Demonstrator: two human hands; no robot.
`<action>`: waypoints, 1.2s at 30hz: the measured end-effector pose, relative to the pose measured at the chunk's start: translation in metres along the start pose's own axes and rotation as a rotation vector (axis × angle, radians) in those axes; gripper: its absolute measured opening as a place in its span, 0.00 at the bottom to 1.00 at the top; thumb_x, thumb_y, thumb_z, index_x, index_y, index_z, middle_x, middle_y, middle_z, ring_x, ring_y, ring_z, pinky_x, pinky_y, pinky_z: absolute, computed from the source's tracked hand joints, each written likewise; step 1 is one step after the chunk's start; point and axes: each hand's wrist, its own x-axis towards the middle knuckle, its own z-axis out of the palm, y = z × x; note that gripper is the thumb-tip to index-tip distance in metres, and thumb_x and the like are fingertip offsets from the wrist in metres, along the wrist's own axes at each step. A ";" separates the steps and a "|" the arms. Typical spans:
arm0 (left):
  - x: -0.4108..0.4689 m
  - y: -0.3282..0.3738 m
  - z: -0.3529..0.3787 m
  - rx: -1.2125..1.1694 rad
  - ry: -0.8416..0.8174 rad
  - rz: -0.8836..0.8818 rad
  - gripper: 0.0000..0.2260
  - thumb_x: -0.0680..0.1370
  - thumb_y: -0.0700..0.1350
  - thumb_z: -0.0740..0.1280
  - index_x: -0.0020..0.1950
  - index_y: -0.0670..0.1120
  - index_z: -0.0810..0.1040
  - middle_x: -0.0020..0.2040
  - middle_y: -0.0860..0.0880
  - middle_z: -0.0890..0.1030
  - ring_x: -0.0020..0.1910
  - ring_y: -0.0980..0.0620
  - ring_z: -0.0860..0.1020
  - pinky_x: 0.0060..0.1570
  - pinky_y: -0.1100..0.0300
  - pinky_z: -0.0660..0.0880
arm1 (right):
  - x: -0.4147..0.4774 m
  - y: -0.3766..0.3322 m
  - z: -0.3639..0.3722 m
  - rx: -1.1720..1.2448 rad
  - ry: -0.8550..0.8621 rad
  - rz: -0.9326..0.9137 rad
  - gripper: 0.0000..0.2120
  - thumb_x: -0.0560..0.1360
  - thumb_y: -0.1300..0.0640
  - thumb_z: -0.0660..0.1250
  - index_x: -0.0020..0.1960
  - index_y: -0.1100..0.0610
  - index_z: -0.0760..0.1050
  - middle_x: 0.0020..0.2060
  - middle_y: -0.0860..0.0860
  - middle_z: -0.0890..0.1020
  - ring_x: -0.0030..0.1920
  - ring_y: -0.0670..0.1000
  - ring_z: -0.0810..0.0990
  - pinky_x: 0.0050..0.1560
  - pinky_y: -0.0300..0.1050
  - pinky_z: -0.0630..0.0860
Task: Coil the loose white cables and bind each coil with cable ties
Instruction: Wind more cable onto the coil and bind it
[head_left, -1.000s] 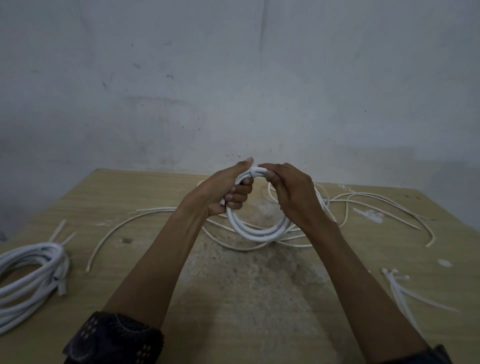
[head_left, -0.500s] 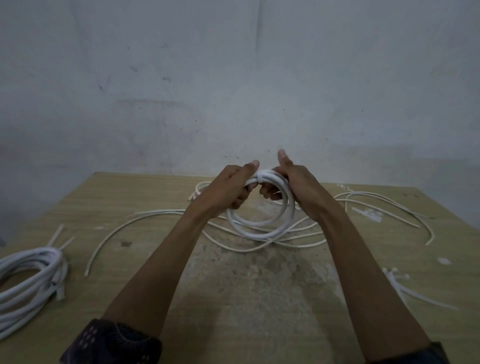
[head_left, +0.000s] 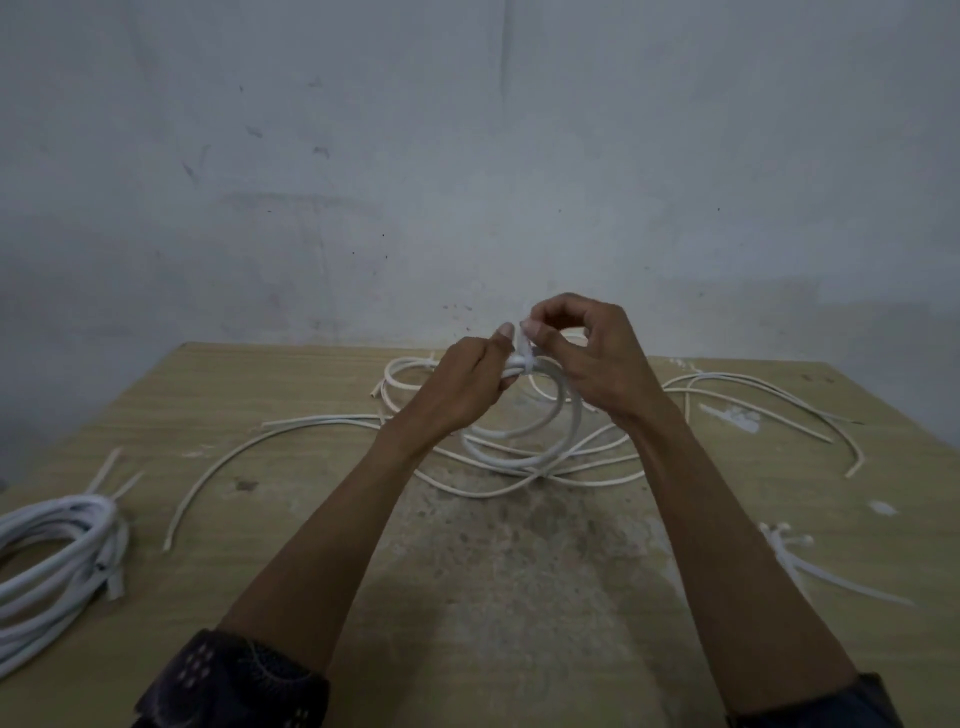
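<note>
Head view: a small white cable coil (head_left: 524, 441) hangs above the wooden counter (head_left: 322, 395), held at its top. The left hand (head_left: 462, 384) has its grip closed around the bundled strands; the right hand (head_left: 587, 358) pinches the cable tie (head_left: 523, 353) wrapped there. Loose cables (head_left: 753, 410) sprawl behind, a bound coil (head_left: 57, 551) lies far left, and spare ties (head_left: 800, 561) lie to the right.

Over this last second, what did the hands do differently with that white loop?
The right hand let go of the coil's side and rose to pinch the cable tie at its top. The left hand kept gripping the coil there. The bundle at left, loose cables and spare ties stayed put.
</note>
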 end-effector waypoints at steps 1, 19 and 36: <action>0.003 -0.001 -0.003 -0.051 0.033 -0.047 0.25 0.86 0.51 0.52 0.32 0.45 0.72 0.19 0.51 0.70 0.19 0.58 0.67 0.26 0.60 0.61 | -0.001 -0.005 0.005 0.013 0.044 -0.035 0.02 0.77 0.62 0.71 0.46 0.58 0.79 0.42 0.53 0.83 0.44 0.43 0.80 0.47 0.24 0.69; 0.007 0.005 -0.038 -0.353 0.034 -0.284 0.20 0.83 0.46 0.52 0.30 0.46 0.66 0.25 0.50 0.60 0.22 0.53 0.55 0.27 0.64 0.53 | -0.005 -0.014 0.044 -0.462 0.303 -0.580 0.03 0.76 0.58 0.72 0.46 0.57 0.82 0.44 0.51 0.83 0.47 0.56 0.78 0.48 0.51 0.72; 0.010 -0.010 -0.027 0.028 0.170 -0.277 0.19 0.84 0.48 0.55 0.34 0.44 0.67 0.28 0.47 0.70 0.25 0.51 0.68 0.27 0.59 0.65 | 0.016 -0.019 0.050 -0.117 0.408 -0.276 0.03 0.74 0.60 0.74 0.44 0.59 0.82 0.43 0.49 0.84 0.44 0.46 0.83 0.46 0.41 0.78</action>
